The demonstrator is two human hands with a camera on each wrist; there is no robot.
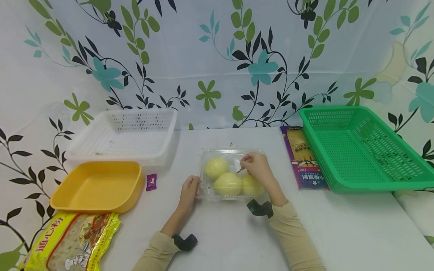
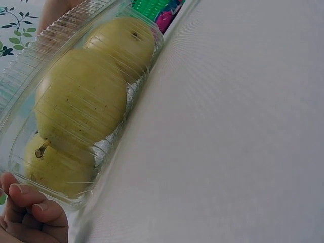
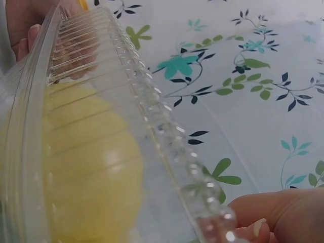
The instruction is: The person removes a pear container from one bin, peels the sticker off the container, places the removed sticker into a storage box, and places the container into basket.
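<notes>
A clear plastic clamshell box holding several yellow-green pears lies on the white table. My left hand holds the box's left side; in the left wrist view its bent fingers are at the box's corner. Above the lid is my right hand, with its fingertips brought together beside a small brown stem. Near the lid's beaded edge, the right wrist view shows its thumb and a finger. Whether they pinch the lid or only touch it is hidden.
At left stand a white basket and a yellow tray, with a small purple packet beside them and a yellow food bag in front. A purple pasta packet leans against the green basket at right.
</notes>
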